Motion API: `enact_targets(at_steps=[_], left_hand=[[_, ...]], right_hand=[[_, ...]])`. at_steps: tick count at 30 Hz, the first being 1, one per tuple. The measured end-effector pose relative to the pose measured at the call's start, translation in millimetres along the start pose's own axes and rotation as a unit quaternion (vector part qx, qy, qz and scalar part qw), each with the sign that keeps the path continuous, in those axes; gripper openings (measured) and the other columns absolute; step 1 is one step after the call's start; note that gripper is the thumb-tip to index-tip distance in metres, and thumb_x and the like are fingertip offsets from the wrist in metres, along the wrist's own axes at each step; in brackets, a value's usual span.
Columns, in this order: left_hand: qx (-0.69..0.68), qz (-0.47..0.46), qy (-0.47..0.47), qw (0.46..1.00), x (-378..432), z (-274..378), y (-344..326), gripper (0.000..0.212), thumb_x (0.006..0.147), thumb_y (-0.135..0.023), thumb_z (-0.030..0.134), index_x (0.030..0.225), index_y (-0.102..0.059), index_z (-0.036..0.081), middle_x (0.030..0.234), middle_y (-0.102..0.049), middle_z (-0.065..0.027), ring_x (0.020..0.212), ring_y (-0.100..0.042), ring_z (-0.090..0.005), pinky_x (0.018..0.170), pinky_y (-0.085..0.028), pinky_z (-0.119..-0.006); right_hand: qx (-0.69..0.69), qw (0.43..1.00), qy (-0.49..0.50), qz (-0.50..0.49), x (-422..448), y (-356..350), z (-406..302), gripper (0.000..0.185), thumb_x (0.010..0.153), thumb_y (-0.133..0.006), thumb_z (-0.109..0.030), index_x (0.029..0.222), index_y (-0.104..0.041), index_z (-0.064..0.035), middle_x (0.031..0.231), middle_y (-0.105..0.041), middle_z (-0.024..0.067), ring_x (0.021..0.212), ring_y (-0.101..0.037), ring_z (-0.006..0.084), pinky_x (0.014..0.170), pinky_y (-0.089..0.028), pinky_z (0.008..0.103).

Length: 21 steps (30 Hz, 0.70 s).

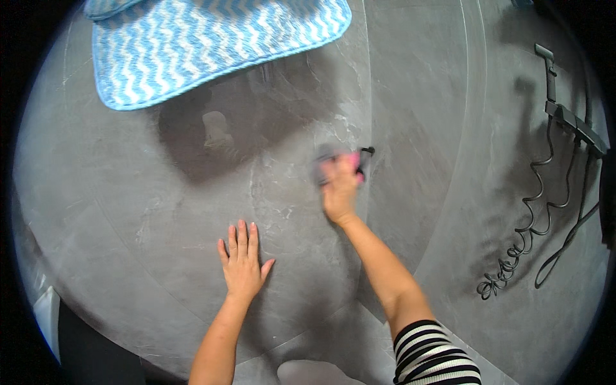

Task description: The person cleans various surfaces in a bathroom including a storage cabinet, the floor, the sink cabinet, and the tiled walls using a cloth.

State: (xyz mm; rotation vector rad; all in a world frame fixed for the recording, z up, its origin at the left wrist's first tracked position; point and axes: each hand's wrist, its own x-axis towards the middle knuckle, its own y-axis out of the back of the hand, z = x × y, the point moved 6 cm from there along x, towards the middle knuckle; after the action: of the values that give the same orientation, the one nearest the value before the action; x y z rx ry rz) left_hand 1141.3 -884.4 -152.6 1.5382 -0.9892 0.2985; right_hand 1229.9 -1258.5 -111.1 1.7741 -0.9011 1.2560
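My left hand (243, 269) lies flat against the grey marbled tile wall (163, 231), fingers spread, holding nothing. To its upper right, my right hand (340, 185) presses a dark grey and pink cloth or pad (327, 163) on the same surface. Motion blurs this hand and the cloth, so the exact kind cannot be told. Just beyond the fingers a small black fitting (368, 150) shows close to the corner line between two tile faces; whether it touches the cloth is unclear.
A blue-and-white zigzag textile mat (216, 48) hangs at the top, casting a shadow. On the right wall are a dark hand sprayer (550, 72), a holder bar (575, 126) and coiled hoses (510, 260). At lower left stands a white-edged dark object (47, 317).
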Motion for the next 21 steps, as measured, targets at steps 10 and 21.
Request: enact_targets(at_steps=[10,21], left_hand=[[0.028,-0.040,0.038,0.998,-24.9,37.5,-29.5,0.163,0.098,-0.104,0.089,0.218,-0.030,0.008,0.227,-0.016,-0.0319,0.209,-0.005,-0.0647,0.162,-0.007,-0.092],[0.043,-0.017,-0.002,0.999,-29.8,83.3,-44.9,0.162,0.092,-0.112,0.082,0.217,-0.036,0.013,0.226,-0.022,-0.0303,0.206,-0.015,-0.0683,0.160,-0.005,-0.094]], right_hand=[[0.084,0.982,-0.166,-0.009,-111.4,-4.2,-33.1,0.100,0.126,-0.078,-0.026,0.215,-0.037,-0.0041,0.216,-0.032,0.0422,0.205,-0.024,0.0622,0.158,-0.016,0.0888],[0.001,0.835,-0.548,0.053,-321.4,-9.1,42.4,0.097,0.135,-0.062,-0.030,0.218,-0.020,-0.0009,0.223,-0.028,0.0332,0.208,-0.025,0.0539,0.167,-0.017,0.0654]])
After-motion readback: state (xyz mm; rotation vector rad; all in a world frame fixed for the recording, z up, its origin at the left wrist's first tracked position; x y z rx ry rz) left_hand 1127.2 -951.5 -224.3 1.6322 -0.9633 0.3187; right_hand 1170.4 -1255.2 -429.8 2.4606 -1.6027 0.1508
